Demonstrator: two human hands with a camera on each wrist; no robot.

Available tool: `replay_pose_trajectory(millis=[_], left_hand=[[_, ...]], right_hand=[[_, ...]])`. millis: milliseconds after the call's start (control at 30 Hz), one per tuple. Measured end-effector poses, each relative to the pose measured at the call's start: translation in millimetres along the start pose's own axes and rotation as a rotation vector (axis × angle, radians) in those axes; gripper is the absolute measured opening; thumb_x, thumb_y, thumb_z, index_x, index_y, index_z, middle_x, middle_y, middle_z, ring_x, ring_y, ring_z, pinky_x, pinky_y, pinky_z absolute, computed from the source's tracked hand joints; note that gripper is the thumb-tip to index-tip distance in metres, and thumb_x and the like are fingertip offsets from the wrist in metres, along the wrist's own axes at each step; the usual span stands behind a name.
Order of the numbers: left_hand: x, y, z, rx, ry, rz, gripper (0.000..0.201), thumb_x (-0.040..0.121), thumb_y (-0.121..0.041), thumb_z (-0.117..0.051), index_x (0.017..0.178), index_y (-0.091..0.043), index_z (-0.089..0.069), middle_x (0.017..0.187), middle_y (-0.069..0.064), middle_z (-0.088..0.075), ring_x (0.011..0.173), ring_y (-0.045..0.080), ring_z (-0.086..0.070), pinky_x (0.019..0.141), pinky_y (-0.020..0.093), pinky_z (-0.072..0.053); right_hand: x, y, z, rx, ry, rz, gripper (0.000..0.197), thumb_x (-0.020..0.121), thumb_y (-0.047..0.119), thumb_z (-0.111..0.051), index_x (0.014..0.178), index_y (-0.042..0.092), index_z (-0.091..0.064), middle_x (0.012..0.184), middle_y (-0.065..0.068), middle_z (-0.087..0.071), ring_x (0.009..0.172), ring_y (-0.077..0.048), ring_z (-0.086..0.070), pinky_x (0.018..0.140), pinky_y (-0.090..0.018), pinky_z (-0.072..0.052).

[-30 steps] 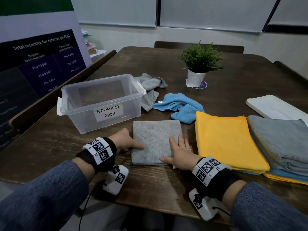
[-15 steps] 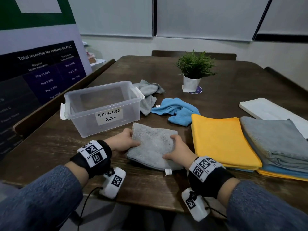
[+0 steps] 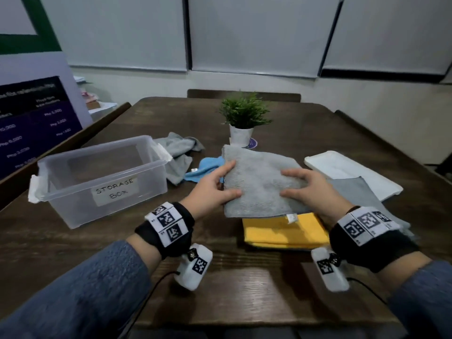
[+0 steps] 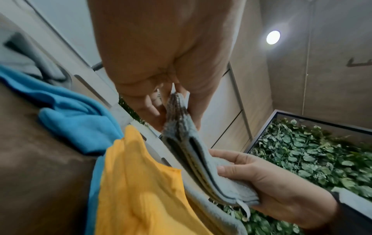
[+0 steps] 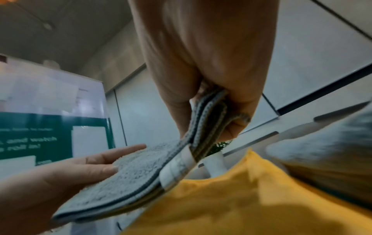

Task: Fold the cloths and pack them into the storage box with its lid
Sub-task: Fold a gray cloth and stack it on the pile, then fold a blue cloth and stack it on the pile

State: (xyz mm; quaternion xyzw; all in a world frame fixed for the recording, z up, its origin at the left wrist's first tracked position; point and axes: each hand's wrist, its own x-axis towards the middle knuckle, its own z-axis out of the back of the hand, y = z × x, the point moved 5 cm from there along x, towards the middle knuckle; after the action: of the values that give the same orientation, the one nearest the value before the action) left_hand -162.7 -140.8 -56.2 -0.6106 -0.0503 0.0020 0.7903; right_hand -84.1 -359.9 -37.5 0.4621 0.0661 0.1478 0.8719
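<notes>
Both hands hold a folded grey cloth (image 3: 259, 182) in the air above the yellow cloth (image 3: 283, 231). My left hand (image 3: 231, 179) pinches its left edge, thumb on top. My right hand (image 3: 286, 183) grips its right edge. In the left wrist view the left hand (image 4: 177, 101) pinches the layered grey cloth (image 4: 201, 167). In the right wrist view the right hand (image 5: 211, 111) clamps the same cloth (image 5: 130, 174) by its tagged corner. The clear storage box (image 3: 97, 177) stands open to the left with no cloths in it. Its white lid (image 3: 352, 172) lies flat at the right.
A stack of flat cloths with a grey one (image 3: 354, 192) on top lies at the right, partly over the lid. A crumpled blue cloth (image 3: 208, 167) and a crumpled grey cloth (image 3: 178, 150) lie behind the box. A potted plant (image 3: 242, 118) stands mid-table.
The folded grey cloth lay flat on the table under both hands; they gripped its edges and lifted it up and to the right, over the yellow cloth.
</notes>
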Motion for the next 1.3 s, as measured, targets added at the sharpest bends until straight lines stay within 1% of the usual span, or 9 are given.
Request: replay_pose_trajectory(millis=[267, 400, 533, 733, 867, 967, 1033, 1167, 1300], left_hand=[[39, 51, -60, 0.263, 0.197, 0.263, 0.086, 0.078, -0.022, -0.079, 0.149, -0.02, -0.03, 0.144, -0.001, -0.039, 0.121, 0.016, -0.05, 0.091, 0.027, -0.051], [48, 59, -50, 0.445, 0.127, 0.271, 0.09, 0.068, -0.043, -0.083, 0.144, -0.03, -0.038, 0.145, 0.004, -0.025, 0.136, 0.022, -0.032, 0.115, 0.036, -0.029], [46, 70, -57, 0.367, 0.224, 0.332, 0.095, 0.07, -0.037, -0.083, 0.149, -0.025, -0.031, 0.15, 0.0, -0.031, 0.136, 0.014, -0.033, 0.109, 0.023, -0.031], [40, 82, -63, 0.307, 0.26, 0.374, 0.091, 0.076, -0.034, -0.079, 0.15, -0.028, -0.027, 0.15, -0.004, -0.036, 0.129, 0.014, -0.044, 0.103, 0.027, -0.042], [44, 81, -53, 0.256, 0.284, 0.36, 0.082, 0.077, -0.036, -0.078, 0.146, -0.027, -0.036, 0.148, -0.001, -0.04, 0.128, 0.014, -0.045, 0.108, 0.03, -0.039], [55, 72, -30, 0.275, 0.2, 0.327, 0.054, 0.084, -0.039, -0.07, 0.132, -0.024, -0.051, 0.13, 0.002, -0.054, 0.095, 0.008, -0.059, 0.08, 0.021, -0.05], [64, 66, -3, 0.33, 0.039, 0.317, 0.045, 0.085, -0.041, -0.068, 0.123, -0.021, -0.055, 0.118, -0.001, -0.056, 0.085, 0.008, -0.057, 0.064, 0.016, -0.044], [85, 66, 48, 0.425, -0.22, 0.287, 0.047, 0.085, -0.043, -0.067, 0.122, -0.014, -0.058, 0.13, 0.007, -0.052, 0.119, 0.019, -0.051, 0.091, 0.025, -0.041], [106, 82, 77, 0.435, -0.317, 0.308, 0.051, 0.087, -0.046, -0.064, 0.123, -0.011, -0.055, 0.129, 0.011, -0.051, 0.118, 0.023, -0.051, 0.094, 0.029, -0.04]], right_hand=[[1, -81, 13, -0.369, 0.062, -0.196, 0.052, 0.075, 0.032, -0.081, 0.123, 0.025, -0.061, 0.138, -0.008, -0.037, 0.127, -0.025, -0.043, 0.11, -0.035, -0.035], [-3, -64, 3, -0.574, -0.04, 0.036, 0.062, 0.086, 0.05, -0.064, 0.141, 0.031, -0.045, 0.158, -0.009, -0.013, 0.146, -0.028, -0.007, 0.118, -0.038, -0.013], [-4, -68, -32, -0.63, 0.19, 0.114, 0.073, 0.092, 0.062, -0.04, 0.153, 0.032, -0.014, 0.162, -0.006, 0.006, 0.148, -0.023, 0.015, 0.118, -0.043, 0.003], [-4, -94, -55, -0.777, 0.342, 0.052, 0.106, 0.061, 0.085, 0.0, 0.153, 0.034, 0.005, 0.161, -0.008, 0.015, 0.149, -0.023, 0.013, 0.118, -0.043, 0.008], [-5, -88, -52, -0.764, 0.395, -0.001, 0.089, 0.081, 0.079, -0.017, 0.154, 0.033, 0.003, 0.162, -0.008, 0.012, 0.149, -0.024, 0.011, 0.118, -0.044, 0.006], [3, -69, -42, -0.694, 0.465, -0.082, 0.074, 0.092, 0.067, -0.034, 0.151, 0.025, -0.023, 0.159, -0.013, -0.018, 0.145, -0.027, -0.02, 0.118, -0.042, -0.018], [17, -42, -34, -0.593, 0.416, -0.095, 0.064, 0.091, 0.065, -0.042, 0.138, 0.022, -0.044, 0.138, -0.01, -0.05, 0.118, -0.021, -0.052, 0.101, -0.036, -0.041], [57, 8, -33, -0.515, 0.285, -0.022, 0.075, 0.082, 0.072, -0.047, 0.139, 0.024, -0.042, 0.135, -0.007, -0.052, 0.117, -0.022, -0.054, 0.098, -0.036, -0.043], [104, 32, -54, -0.519, 0.283, -0.002, 0.074, 0.082, 0.069, -0.055, 0.14, 0.026, -0.039, 0.141, -0.007, -0.045, 0.129, -0.028, -0.044, 0.103, -0.038, -0.037]])
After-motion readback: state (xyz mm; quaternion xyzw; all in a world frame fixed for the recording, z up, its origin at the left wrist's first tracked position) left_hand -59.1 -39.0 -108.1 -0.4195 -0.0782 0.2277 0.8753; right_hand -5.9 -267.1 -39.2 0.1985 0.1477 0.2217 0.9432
